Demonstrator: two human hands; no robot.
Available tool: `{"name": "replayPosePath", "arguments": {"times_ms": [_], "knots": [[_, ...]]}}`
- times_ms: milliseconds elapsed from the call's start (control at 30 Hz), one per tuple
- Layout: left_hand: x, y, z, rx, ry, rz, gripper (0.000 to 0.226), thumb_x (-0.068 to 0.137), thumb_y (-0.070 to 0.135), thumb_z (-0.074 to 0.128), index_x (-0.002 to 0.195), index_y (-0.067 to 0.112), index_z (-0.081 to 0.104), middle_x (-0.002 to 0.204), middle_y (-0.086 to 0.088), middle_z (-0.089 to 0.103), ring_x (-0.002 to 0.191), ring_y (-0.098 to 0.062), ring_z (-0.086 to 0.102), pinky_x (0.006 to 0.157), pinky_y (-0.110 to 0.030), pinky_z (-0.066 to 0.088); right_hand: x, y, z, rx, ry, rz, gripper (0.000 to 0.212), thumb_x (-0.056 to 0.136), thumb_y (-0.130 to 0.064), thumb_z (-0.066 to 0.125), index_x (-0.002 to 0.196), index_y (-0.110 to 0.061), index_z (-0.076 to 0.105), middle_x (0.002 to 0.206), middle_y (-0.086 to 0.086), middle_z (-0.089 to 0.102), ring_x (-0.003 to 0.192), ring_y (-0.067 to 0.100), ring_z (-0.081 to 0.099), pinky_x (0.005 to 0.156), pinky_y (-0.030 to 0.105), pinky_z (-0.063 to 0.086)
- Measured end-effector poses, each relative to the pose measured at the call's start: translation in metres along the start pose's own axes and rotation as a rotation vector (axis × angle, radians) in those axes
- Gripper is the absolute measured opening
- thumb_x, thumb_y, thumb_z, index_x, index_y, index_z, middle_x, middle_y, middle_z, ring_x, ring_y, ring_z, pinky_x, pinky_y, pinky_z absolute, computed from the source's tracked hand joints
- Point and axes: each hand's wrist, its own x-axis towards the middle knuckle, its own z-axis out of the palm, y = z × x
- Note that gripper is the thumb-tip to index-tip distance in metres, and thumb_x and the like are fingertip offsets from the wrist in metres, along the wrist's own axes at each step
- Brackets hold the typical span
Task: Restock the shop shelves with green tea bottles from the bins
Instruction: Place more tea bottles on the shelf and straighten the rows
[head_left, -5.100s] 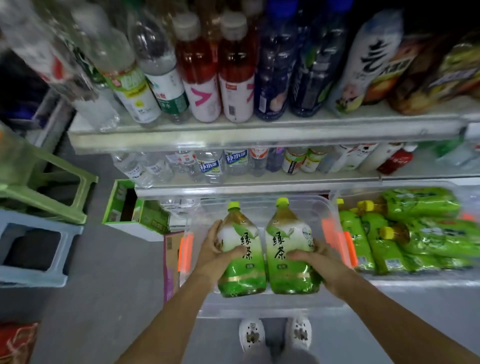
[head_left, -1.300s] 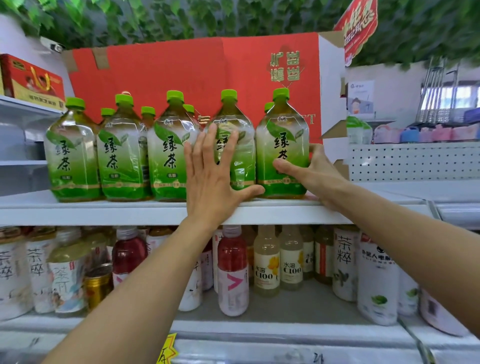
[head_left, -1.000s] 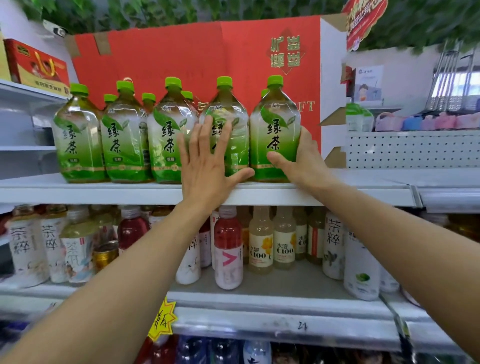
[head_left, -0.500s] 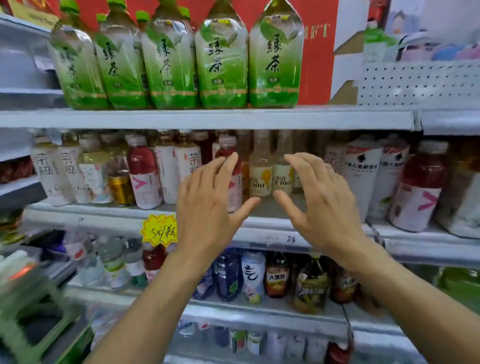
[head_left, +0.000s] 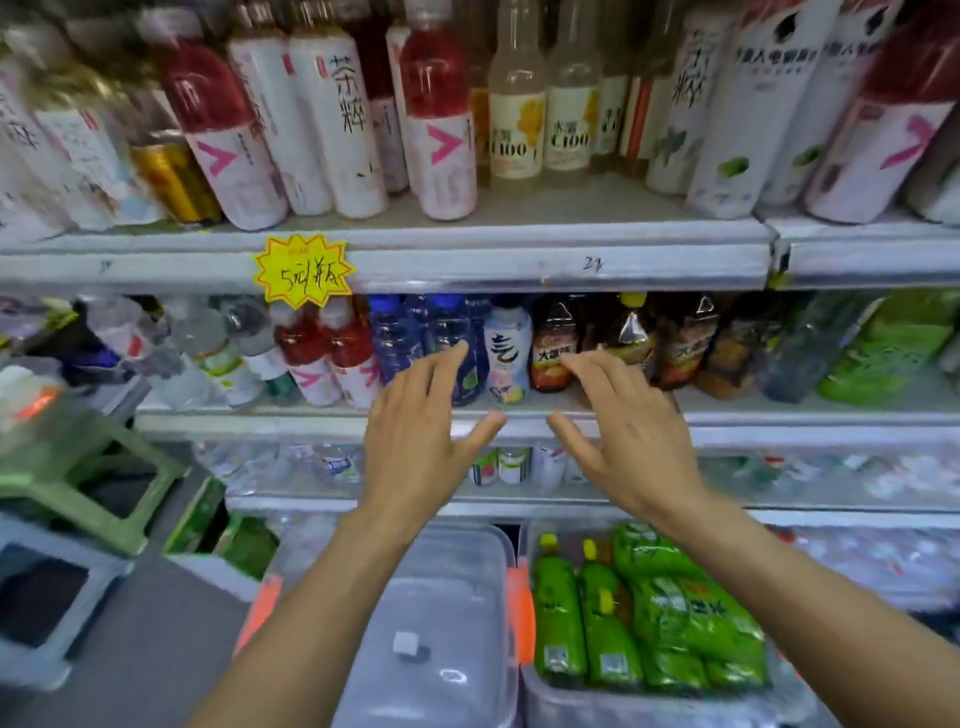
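Observation:
My left hand (head_left: 415, 441) and my right hand (head_left: 623, 441) hover side by side in front of the lower shelves, fingers spread, holding nothing. Below them on the floor stand two clear plastic bins with orange latches. The left bin (head_left: 441, 545) has no bottles in it. The right bin (head_left: 535, 696) holds several green tea bottles (head_left: 649, 613) lying on their sides, yellow-green caps pointing toward the shelves. The top shelf with the placed green tea bottles is out of view.
Shelves of mixed drinks fill the view: red and white bottles on the upper shelf (head_left: 467, 254), blue and brown bottles below. A yellow price tag (head_left: 304, 270) hangs on the shelf edge. A green stool (head_left: 88, 483) and a blue stool (head_left: 47, 597) stand at the left.
Both hands let go of the two bottles set on the top shelf and dropped, open, past the middle shelves. My view tilted down, bringing the bins back into sight.

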Motion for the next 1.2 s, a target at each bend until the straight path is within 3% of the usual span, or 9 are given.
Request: {"name": "replayPosePath", "arguments": {"times_ms": [300,467,600,733,833,900,1000,1100,1200], "knots": [[-0.079,-0.012,0.088,-0.212,-0.403,-0.171,0.072,0.094,0.051,0.060,0.155,0.027,0.030,0.152,0.001,0.042,0.140,-0.020,0.036,0.102,-0.036,0.039,-0.109,0.045,0.064,0.071,-0.353,0.258,0.058,0.094,-0.037,0.060,0.146,-0.017,0.043,0.138,0.008,0.049,0.123,0.030,0.050,0.086,0.039,0.049],[-0.109,0.006,0.139,-0.366,-0.553,-0.324,0.073,0.093,0.051,0.061,0.155,0.026,0.031,0.154,0.002,0.040,0.140,-0.019,0.040,0.110,-0.039,0.040,-0.165,0.082,0.089,0.059,-0.561,0.427,0.058,0.097,-0.040,0.054,0.150,-0.020,0.038,0.146,0.004,0.041,0.133,0.024,0.042,0.093,0.036,0.046],[-0.128,0.026,0.178,-0.463,-0.604,-0.479,0.066,0.093,0.039,0.067,0.150,0.021,0.040,0.145,-0.005,0.051,0.130,-0.025,0.052,0.106,-0.042,0.044,-0.197,0.123,0.106,0.075,-0.699,0.469,0.058,0.097,-0.041,0.054,0.150,-0.024,0.036,0.149,0.003,0.038,0.137,0.022,0.037,0.098,0.033,0.044],[-0.141,0.054,0.218,-0.494,-0.613,-0.601,0.064,0.092,0.036,0.070,0.148,0.022,0.043,0.138,-0.005,0.056,0.122,-0.025,0.057,0.100,-0.032,0.045,-0.207,0.179,0.115,0.065,-0.795,0.462,0.058,0.097,-0.036,0.056,0.150,-0.023,0.036,0.151,0.004,0.036,0.141,0.023,0.033,0.108,0.037,0.039],[-0.146,0.086,0.253,-0.578,-0.619,-0.765,0.066,0.092,0.033,0.071,0.149,0.019,0.041,0.141,-0.007,0.053,0.114,-0.026,0.061,0.094,-0.031,0.049,-0.201,0.224,0.122,0.086,-0.810,0.428,0.056,0.096,-0.031,0.056,0.148,-0.017,0.038,0.149,0.008,0.038,0.136,0.027,0.036,0.105,0.038,0.042],[-0.150,0.109,0.279,-0.616,-0.599,-0.912,0.066,0.091,0.032,0.072,0.148,0.016,0.041,0.137,-0.012,0.057,0.117,-0.028,0.061,0.098,-0.037,0.050,-0.197,0.249,0.126,0.109,-0.816,0.400,0.057,0.096,-0.029,0.056,0.148,-0.016,0.037,0.151,0.012,0.036,0.137,0.030,0.037,0.107,0.042,0.042],[-0.156,0.140,0.311,-0.712,-0.548,-1.197,0.069,0.092,0.035,0.070,0.148,0.009,0.039,0.136,-0.017,0.058,0.123,-0.031,0.058,0.106,-0.043,0.046,-0.189,0.281,0.136,0.133,-0.841,0.343,0.065,0.097,-0.032,0.057,0.152,-0.015,0.027,0.157,0.014,0.026,0.147,0.032,0.023,0.114,0.047,0.037],[-0.159,0.158,0.335,-0.782,-0.460,-1.453,0.072,0.092,0.040,0.069,0.146,0.004,0.037,0.138,-0.017,0.057,0.125,-0.036,0.057,0.107,-0.048,0.046,-0.174,0.303,0.153,0.171,-0.847,0.301,0.073,0.094,-0.033,0.062,0.153,-0.012,0.023,0.151,0.014,0.032,0.143,0.033,0.027,0.114,0.049,0.037],[-0.163,0.169,0.354,-0.793,-0.507,-1.540,0.089,0.090,0.049,0.067,0.154,0.004,0.025,0.149,-0.017,0.048,0.134,-0.039,0.049,0.112,-0.051,0.042,-0.164,0.311,0.171,0.185,-0.855,0.309,0.076,0.093,-0.031,0.063,0.154,-0.011,0.022,0.149,0.014,0.035,0.142,0.032,0.028,0.118,0.047,0.028]]}}
